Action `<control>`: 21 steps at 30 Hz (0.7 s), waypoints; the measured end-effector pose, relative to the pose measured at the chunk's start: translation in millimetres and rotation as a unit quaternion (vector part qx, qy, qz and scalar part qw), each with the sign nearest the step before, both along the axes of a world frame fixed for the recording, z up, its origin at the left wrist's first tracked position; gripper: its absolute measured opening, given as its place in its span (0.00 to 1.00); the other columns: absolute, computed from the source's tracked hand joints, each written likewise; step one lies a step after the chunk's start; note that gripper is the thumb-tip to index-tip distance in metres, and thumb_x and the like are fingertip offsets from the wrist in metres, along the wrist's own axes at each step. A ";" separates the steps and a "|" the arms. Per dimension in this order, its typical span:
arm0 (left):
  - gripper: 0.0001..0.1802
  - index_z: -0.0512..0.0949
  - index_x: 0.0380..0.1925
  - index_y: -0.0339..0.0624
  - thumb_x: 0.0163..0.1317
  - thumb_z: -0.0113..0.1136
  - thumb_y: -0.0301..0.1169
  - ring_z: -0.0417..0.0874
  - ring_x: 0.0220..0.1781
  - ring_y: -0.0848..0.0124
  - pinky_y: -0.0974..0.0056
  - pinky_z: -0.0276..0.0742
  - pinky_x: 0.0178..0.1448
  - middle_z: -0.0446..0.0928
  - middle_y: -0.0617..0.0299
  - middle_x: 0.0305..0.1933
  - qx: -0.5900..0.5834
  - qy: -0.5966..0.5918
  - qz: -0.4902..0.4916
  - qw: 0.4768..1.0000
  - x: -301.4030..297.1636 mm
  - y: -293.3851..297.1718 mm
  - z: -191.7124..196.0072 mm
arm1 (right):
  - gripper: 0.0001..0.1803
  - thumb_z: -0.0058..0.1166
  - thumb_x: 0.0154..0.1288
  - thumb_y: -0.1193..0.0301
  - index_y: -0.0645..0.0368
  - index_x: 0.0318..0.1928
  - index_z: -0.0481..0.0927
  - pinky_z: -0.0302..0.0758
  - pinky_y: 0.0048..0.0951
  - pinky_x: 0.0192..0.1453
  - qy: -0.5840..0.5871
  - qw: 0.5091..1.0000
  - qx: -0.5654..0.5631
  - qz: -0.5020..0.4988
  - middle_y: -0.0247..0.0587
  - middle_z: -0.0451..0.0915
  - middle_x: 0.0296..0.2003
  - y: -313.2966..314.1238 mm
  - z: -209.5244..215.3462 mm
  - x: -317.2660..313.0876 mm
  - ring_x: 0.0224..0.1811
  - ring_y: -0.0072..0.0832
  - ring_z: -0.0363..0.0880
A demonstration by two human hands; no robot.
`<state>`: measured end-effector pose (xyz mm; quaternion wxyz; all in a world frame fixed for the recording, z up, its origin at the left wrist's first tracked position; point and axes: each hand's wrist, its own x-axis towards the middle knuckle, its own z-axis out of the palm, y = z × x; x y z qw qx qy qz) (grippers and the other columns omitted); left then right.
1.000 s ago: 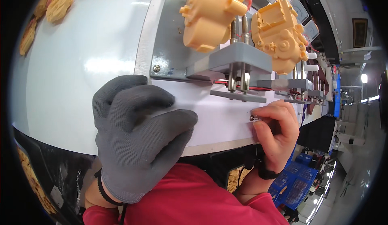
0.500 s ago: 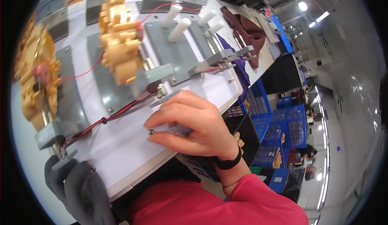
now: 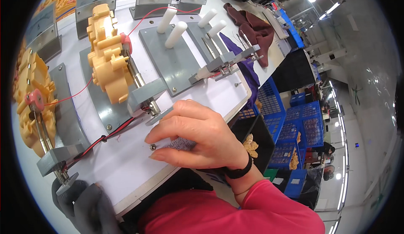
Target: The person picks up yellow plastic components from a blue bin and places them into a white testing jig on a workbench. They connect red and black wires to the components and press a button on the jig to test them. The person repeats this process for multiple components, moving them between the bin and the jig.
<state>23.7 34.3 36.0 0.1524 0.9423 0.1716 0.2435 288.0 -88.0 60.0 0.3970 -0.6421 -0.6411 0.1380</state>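
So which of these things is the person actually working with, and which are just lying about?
In use:
right hand
small metal nut
white table
yellow plastic part

Lying about:
brown cloth
white pegs
blue crates
left hand, gloved, resting at the table edge

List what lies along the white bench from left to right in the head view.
Yellow gearbox on the left fixture → second yellow gearbox → grey plate with two white pegs → dark red cloth → blue crates.
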 end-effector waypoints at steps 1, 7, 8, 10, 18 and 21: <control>0.30 0.66 0.61 0.25 0.58 0.60 0.24 0.78 0.44 0.54 0.52 0.75 0.57 0.75 0.46 0.49 -0.007 0.017 -0.003 1.000 -3.3 0.5 -2.1 | 0.10 0.68 0.57 0.69 0.54 0.38 0.81 0.72 0.34 0.43 0.002 1.000 0.001 -0.001 0.35 0.78 0.33 -0.4 -0.4 0.6 0.37 0.35 0.78; 0.10 0.77 0.41 0.35 0.58 0.57 0.22 0.66 0.65 0.57 0.54 0.53 0.73 0.68 0.53 0.52 -0.252 -0.074 0.214 0.941 9.5 -36.6 -6.8 | 0.15 0.74 0.48 0.72 0.53 0.38 0.85 0.72 0.29 0.40 -0.002 1.000 0.003 -0.012 0.31 0.84 0.35 0.0 -0.9 1.3 0.35 0.30 0.78; 0.09 0.77 0.40 0.36 0.58 0.57 0.22 0.66 0.64 0.58 0.54 0.53 0.73 0.68 0.53 0.52 -0.260 -0.081 0.221 0.936 11.6 -37.0 -6.4 | 0.15 0.74 0.48 0.72 0.54 0.38 0.86 0.72 0.29 0.40 -0.004 1.000 0.003 -0.013 0.31 0.84 0.35 0.0 -0.8 1.7 0.35 0.30 0.78; 0.09 0.77 0.40 0.36 0.58 0.57 0.22 0.67 0.62 0.58 0.55 0.54 0.72 0.68 0.54 0.51 -0.268 -0.087 0.227 0.932 10.9 -36.2 -6.1 | 0.15 0.74 0.48 0.72 0.54 0.38 0.86 0.72 0.29 0.40 -0.004 1.000 0.004 -0.012 0.31 0.84 0.35 1.1 -0.2 0.6 0.35 0.30 0.78; 0.10 0.79 0.33 0.39 0.48 0.62 0.18 0.69 0.55 0.57 0.56 0.63 0.62 0.72 0.56 0.40 -0.199 -0.085 0.209 0.954 29.2 -31.3 -0.4 | 0.13 0.72 0.50 0.73 0.57 0.38 0.85 0.73 0.33 0.40 -0.010 0.997 -0.065 -0.038 0.37 0.80 0.32 -3.1 3.5 -0.3 0.35 0.35 0.78; 0.10 0.80 0.32 0.42 0.48 0.63 0.19 0.69 0.55 0.55 0.54 0.64 0.62 0.73 0.58 0.39 -0.194 -0.083 0.204 0.956 24.2 -30.3 5.8 | 0.14 0.73 0.47 0.73 0.55 0.37 0.86 0.74 0.32 0.40 0.008 0.995 -0.082 -0.057 0.36 0.81 0.32 -4.0 8.9 -6.1 0.35 0.33 0.78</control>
